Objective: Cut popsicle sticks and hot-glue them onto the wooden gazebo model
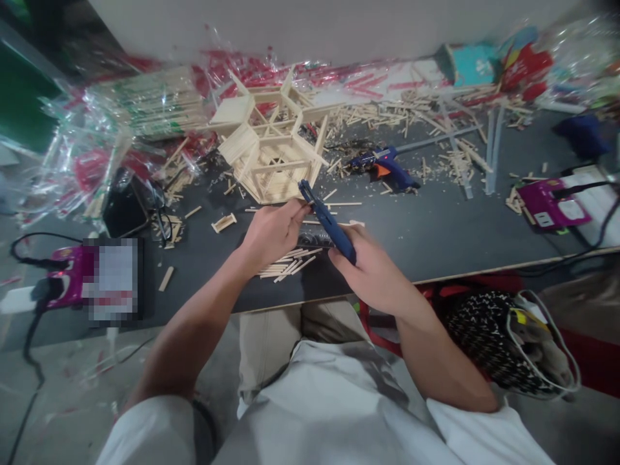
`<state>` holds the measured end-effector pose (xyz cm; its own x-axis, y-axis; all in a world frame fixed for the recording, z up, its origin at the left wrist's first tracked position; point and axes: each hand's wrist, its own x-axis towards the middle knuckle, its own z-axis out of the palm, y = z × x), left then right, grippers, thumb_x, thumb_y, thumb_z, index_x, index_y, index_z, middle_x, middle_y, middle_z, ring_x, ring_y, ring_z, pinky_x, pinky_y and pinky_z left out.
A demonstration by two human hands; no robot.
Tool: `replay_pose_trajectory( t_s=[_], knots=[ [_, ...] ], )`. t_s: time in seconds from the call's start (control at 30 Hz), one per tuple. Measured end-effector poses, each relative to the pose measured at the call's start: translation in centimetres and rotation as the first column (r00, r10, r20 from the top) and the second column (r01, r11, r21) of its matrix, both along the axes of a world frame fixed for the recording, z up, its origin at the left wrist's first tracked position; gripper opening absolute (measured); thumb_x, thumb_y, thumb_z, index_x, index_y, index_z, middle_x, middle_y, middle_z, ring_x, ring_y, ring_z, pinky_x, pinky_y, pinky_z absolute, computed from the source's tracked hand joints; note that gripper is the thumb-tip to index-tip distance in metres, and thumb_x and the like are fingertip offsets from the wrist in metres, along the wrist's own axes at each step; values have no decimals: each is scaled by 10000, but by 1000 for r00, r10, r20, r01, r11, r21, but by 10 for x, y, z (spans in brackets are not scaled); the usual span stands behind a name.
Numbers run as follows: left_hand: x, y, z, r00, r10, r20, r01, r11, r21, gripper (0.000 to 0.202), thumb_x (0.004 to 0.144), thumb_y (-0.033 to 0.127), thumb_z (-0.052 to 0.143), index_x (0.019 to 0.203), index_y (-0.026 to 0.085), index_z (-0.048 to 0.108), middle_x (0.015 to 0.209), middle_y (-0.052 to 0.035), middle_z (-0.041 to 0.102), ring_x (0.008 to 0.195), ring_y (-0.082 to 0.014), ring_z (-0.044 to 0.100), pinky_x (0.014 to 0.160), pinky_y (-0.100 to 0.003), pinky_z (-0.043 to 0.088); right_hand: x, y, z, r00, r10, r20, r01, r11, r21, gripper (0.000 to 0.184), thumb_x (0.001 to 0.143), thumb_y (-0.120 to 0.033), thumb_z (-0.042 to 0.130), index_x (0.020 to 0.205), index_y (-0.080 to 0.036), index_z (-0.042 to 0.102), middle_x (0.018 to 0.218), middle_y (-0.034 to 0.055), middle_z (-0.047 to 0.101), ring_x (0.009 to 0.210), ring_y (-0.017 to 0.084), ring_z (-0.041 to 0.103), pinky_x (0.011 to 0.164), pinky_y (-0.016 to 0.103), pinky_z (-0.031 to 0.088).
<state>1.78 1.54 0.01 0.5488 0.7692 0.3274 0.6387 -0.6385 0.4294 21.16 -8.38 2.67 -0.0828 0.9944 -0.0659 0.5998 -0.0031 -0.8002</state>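
So, the pliers (332, 227) are up over the front middle of the worktop (450, 223), in the right hand (371, 271). That grip is wrapped around the handles. Their long axis runs on a diagonal: handles toward the person and to the right, nose pointing away and to the left.

The left hand (276, 232) is right by the nose, fingers pinched narrow; can't tell if there's anything between them.

Straight past the nose sits the wooden frame (278, 188), blocking the way forward. Loose sticks (290, 265) lie below the hands, partly covered by the left one. There's also some dark thing (312, 241) between the hands, too hidden to make out.

Off to the right of the frame there's a glue gun (400, 173) on its side, near lots of scraps (382, 117). Left of the left hand is a little wooden piece (224, 223), and farther left a phone (113, 278) beside a purple power strip (70, 281).
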Motion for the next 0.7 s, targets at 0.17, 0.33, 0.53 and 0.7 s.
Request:
replay_pose_trajectory(
  t_s=[0.17,0.33,0.53,0.7],
  knots=[
    [0,-1,4,1000,-16,12,17,1000,-23,311,1051,320,400,991,200,681,688,-36,673,549,-165,594,578,-284,388,2,0,3,1000,23,-7,-23,1000,-16,206,965,-311,481,1109,-225,599,1138,120,630,1169,299,611,1045,465,493],
    [-1,-1,6,999,-29,23,30,999,-40,322,1051,325,405,1001,192,693,714,-45,687,559,-168,598,579,-281,384,4,1,4,999,47,-4,-47,999,-22,198,964,-309,479,1097,-236,607,1139,109,634,1146,291,624,1033,464,502],
    [-3,-1,3,999,-37,18,38,999,-39,361,1059,340,367,1052,185,693,700,-50,677,550,-176,593,570,-288,392,6,1,6,998,60,0,-60,997,-47,175,963,-299,478,1058,-225,605,1137,120,629,1132,290,621,1045,476,495],
    [-3,-1,3,999,-41,6,41,999,1,361,1053,333,355,1048,176,681,680,-45,666,529,-176,592,558,-282,387,4,0,8,998,52,37,-50,997,-57,179,967,-290,466,1071,-217,593,1164,124,609,1113,286,620,1024,464,501]
  ],
)
